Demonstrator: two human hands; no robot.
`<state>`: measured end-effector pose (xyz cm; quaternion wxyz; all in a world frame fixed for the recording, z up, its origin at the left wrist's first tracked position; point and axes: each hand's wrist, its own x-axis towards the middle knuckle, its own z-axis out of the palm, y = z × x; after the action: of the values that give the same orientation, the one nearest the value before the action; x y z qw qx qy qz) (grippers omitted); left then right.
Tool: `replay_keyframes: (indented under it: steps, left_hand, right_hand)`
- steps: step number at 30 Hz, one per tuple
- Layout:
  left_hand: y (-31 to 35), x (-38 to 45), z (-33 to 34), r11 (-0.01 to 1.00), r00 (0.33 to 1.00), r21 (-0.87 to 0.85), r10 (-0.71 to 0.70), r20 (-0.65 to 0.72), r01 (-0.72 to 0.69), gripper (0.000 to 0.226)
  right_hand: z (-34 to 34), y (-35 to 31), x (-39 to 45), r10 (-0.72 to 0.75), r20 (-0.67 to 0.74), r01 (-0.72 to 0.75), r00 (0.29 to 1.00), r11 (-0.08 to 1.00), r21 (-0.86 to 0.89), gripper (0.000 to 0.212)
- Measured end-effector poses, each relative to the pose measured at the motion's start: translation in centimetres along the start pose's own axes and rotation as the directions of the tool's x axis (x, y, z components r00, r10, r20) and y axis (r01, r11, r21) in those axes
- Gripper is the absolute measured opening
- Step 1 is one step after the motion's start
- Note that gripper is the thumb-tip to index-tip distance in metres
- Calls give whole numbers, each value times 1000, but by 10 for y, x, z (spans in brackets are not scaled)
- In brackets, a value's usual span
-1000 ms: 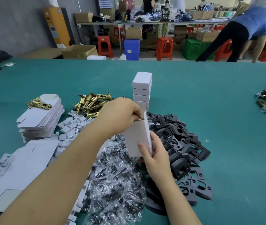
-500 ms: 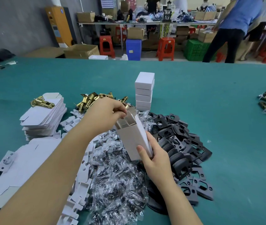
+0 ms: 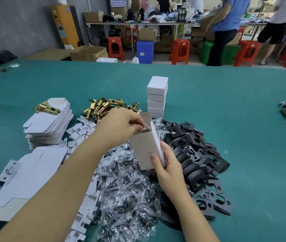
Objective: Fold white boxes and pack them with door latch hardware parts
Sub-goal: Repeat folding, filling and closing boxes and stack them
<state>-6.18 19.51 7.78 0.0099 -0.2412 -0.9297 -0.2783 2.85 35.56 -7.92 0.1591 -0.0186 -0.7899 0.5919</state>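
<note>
Pretty bright, even overhead light here, so shadows on the teal felt-covered worktop (image 3: 208,95) are soft and short. The heap of clear crinkly plastic bags (image 3: 126,189) throws lots of little white glints. Wide-angle lens bends the worktop's far edge and stretches the forearms at the bottom. Beyond that edge, the people and red plastic stools (image 3: 179,50) look slightly soft and smeared.

We count five closed white boxes (image 3: 157,96) stacked mid-worktop, one open box (image 3: 145,149) in our two hands, and one brass latch (image 3: 47,107) atop the flat blanks (image 3: 48,123).
</note>
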Motion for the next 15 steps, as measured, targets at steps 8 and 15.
replay_keyframes:
  steps: [8, 15]
  left_hand:
    - [13, 12, 5, 978, 992, 206, -50, 114, 25, 22]
    - [31, 12, 11, 953, 976, 302, 69, -205, -4, 16]
  right_hand:
    - [3, 2, 0, 19, 34, -20, 999, 999, 32, 46]
    - [2, -3, 4, 115, 16, -116, 993, 978, 174, 35]
